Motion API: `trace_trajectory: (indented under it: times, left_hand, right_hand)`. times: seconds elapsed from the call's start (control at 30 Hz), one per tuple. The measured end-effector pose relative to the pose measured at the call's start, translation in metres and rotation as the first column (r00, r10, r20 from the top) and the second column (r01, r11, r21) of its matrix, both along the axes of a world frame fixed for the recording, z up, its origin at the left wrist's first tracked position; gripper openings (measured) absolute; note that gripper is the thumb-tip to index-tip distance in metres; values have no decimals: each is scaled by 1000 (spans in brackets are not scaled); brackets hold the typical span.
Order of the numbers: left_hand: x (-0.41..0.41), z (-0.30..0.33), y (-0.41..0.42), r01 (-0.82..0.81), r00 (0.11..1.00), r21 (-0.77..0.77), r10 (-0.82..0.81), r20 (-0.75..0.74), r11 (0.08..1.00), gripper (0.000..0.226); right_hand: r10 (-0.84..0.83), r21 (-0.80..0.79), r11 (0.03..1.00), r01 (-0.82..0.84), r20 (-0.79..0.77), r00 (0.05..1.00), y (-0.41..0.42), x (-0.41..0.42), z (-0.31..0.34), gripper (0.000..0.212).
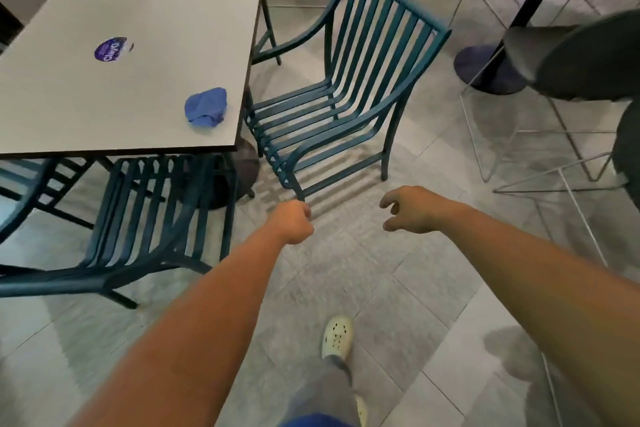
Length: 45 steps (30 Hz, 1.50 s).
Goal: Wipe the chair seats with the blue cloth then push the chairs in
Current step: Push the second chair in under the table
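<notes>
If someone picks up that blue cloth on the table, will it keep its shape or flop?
The blue cloth lies crumpled in soft folds on the table, so it would likely droop and look light. Being fabric, it should not roll or break.

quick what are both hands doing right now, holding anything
Left hand: fingers curled into a fist, holding nothing.
Right hand: fingers loosely curled, holding nothing.
The blue cloth lies on the table.
</notes>
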<state>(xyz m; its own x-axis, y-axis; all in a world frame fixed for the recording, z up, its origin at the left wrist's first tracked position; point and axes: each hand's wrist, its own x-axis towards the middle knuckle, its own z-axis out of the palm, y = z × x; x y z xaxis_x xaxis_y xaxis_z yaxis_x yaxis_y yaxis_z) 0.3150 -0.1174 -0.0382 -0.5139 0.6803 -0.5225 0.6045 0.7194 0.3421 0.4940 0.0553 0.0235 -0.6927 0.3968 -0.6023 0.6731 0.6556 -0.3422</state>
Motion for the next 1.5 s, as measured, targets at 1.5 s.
trace_trajectory:
  times: [1.5]
  left_hand:
    - [-101,36,677,-900,434,218,745,507,376,81]
  right_hand:
    - [752,368,611,-701,9,660,697,-289,51,56]
